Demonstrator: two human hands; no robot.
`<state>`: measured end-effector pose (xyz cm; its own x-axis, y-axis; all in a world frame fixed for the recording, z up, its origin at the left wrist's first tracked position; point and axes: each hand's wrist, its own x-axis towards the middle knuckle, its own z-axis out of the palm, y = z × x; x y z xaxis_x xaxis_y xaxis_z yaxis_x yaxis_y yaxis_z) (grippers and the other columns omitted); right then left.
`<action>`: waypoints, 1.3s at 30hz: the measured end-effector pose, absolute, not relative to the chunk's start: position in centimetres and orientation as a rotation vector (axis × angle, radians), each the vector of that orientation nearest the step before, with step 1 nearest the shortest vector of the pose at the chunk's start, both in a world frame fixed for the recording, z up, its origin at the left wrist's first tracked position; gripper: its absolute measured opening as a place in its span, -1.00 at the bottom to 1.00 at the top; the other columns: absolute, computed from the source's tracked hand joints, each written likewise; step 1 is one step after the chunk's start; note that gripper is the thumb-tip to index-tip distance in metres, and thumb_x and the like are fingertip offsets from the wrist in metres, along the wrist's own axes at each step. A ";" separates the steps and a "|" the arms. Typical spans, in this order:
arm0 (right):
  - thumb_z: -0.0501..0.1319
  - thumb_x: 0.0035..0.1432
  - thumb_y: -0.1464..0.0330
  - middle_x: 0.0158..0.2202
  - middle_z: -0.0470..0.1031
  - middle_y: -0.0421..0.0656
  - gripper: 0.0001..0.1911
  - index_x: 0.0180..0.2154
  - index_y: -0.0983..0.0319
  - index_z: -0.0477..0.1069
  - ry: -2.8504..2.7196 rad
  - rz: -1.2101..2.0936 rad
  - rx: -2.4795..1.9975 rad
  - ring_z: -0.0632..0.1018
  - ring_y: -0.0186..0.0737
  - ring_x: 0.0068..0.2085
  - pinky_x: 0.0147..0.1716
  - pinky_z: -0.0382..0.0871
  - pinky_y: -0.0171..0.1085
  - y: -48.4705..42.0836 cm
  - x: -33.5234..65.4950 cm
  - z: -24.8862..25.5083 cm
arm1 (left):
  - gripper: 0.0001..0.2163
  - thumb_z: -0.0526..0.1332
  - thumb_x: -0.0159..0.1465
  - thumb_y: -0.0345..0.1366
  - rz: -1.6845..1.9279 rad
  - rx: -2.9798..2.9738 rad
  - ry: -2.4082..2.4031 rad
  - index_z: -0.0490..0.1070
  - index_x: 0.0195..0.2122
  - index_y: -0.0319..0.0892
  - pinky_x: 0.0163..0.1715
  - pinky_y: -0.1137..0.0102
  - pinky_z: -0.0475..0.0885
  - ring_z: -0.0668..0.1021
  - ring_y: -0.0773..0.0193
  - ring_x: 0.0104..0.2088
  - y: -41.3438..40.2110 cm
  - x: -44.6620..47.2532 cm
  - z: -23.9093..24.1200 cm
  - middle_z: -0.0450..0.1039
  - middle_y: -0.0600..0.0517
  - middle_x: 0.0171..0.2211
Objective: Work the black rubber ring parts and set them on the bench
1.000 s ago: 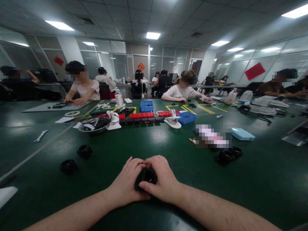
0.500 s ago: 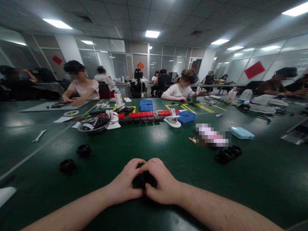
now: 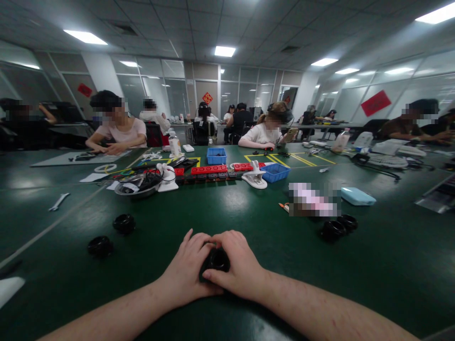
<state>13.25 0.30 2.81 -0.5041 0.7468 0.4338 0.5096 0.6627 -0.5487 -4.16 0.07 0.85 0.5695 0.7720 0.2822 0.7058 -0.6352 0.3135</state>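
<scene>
In front of me, a black ring-shaped part [image 3: 218, 260] with a round opening sits between my hands, its lower part hidden by fingers. My left hand [image 3: 189, 267] curls around its left side, with one finger lifted a little. My right hand [image 3: 239, 265] wraps the right side, thumb across the near edge and fingers over the far edge. Similar black ring-shaped parts lie to the left, one nearer [image 3: 100, 246] and one farther [image 3: 124, 223]. Two more stand side by side on the right, a larger-looking one [image 3: 333, 230] and another behind it [image 3: 347, 222].
Across the green table [image 3: 170, 213] lie a metal bowl of cables [image 3: 137, 188], red power strips [image 3: 209, 169], a white clamp [image 3: 255, 176], blue bins [image 3: 275, 172], a light-blue case [image 3: 358, 196] and a wrench [image 3: 59, 201]. Other people sit at the far side.
Both hands have shifted around the black part, which now shows more clearly between them. My right thumb has moved left across its near edge, and a left finger has lifted.
</scene>
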 end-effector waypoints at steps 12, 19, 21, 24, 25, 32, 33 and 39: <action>0.04 -0.17 0.48 -0.26 0.40 -0.11 -0.62 -0.20 0.24 0.28 -2.255 0.608 -0.620 0.39 -0.17 -0.20 -0.11 0.22 -0.13 0.1 13.8 2.9 | -0.74 0.27 -0.03 -0.38 0.575 2.345 1.146 0.36 -0.27 -0.12 -0.11 0.23 0.35 0.37 0.08 -0.11 0.4 -4.1 2.1 0.28 0.01 -0.15; 0.10 -0.09 0.45 -0.15 0.38 -0.11 -0.58 -0.10 0.25 0.24 -2.228 0.610 -0.700 0.37 -0.17 -0.10 0.07 0.02 -0.06 0.0 13.8 3.2 | -0.46 0.35 -0.05 -0.22 0.572 2.401 1.166 0.25 -0.03 -0.12 0.05 0.05 0.18 0.33 0.01 -0.03 0.5 -4.3 1.6 0.27 -0.05 -0.05; 0.18 -0.06 0.37 -0.17 0.37 -0.11 -0.60 -0.10 0.25 0.25 -2.195 0.574 -0.771 0.36 -0.16 -0.14 -0.03 0.14 -0.10 0.0 13.5 2.9 | -0.40 0.36 -0.08 -0.12 0.573 2.466 1.195 0.24 -0.01 -0.12 0.11 -0.06 0.02 0.34 -0.02 -0.02 0.3 -4.2 1.6 0.30 -0.05 -0.05; 0.29 -0.11 0.24 -0.20 0.36 -0.11 -0.51 -0.11 0.24 0.26 -2.210 0.531 -0.885 0.35 -0.14 -0.18 -0.14 0.20 -0.13 0.0 13.0 2.6 | -0.46 0.34 -0.07 -0.10 0.570 2.549 1.234 0.29 -0.06 -0.11 0.13 -0.09 -0.06 0.37 0.00 -0.05 0.1 -3.9 1.6 0.34 -0.04 -0.10; 0.31 -0.13 0.24 -0.21 0.36 -0.12 -0.50 -0.12 0.25 0.26 -2.224 0.522 -0.920 0.34 -0.14 -0.19 -0.15 0.20 -0.13 -0.1 12.9 2.6 | -0.52 0.33 -0.05 -0.13 0.566 2.562 1.246 0.31 -0.09 -0.11 0.12 -0.08 -0.04 0.38 0.02 -0.07 0.1 -3.8 1.6 0.36 -0.03 -0.12; 0.21 -0.11 0.41 -0.27 0.38 -0.12 -0.69 -0.23 0.27 0.29 -2.286 0.552 -0.907 0.36 -0.17 -0.23 -0.19 0.22 -0.15 -0.1 13.0 3.0 | -0.65 0.28 -0.06 -0.35 0.538 2.511 1.164 0.37 -0.19 -0.14 0.07 0.05 0.14 0.39 0.07 -0.13 0.1 -3.6 2.1 0.35 0.00 -0.21; 0.18 -0.12 0.42 -0.28 0.38 -0.12 -0.70 -0.24 0.27 0.29 -2.283 0.559 -0.856 0.37 -0.17 -0.23 -0.19 0.22 -0.15 -0.1 13.1 3.0 | -0.68 0.26 -0.06 -0.38 0.530 2.482 1.140 0.37 -0.22 -0.14 0.03 0.10 0.21 0.39 0.08 -0.14 0.2 -3.6 2.2 0.34 0.00 -0.22; 0.05 -0.20 0.49 -0.20 0.39 -0.13 -0.56 -0.16 0.23 0.24 -2.273 0.611 -0.594 0.39 -0.21 -0.13 0.06 0.05 -0.08 -0.4 13.6 3.0 | -0.54 0.26 -0.03 -0.39 0.562 2.334 1.053 0.26 -0.06 -0.12 -0.02 0.22 0.29 0.34 0.08 -0.05 0.5 -4.3 1.7 0.25 -0.03 -0.07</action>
<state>13.57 -0.37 3.04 -0.6503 0.5671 0.5054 0.2374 0.7837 -0.5739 -4.28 0.49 1.72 0.6130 0.7743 0.1570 0.5612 -0.5666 0.6034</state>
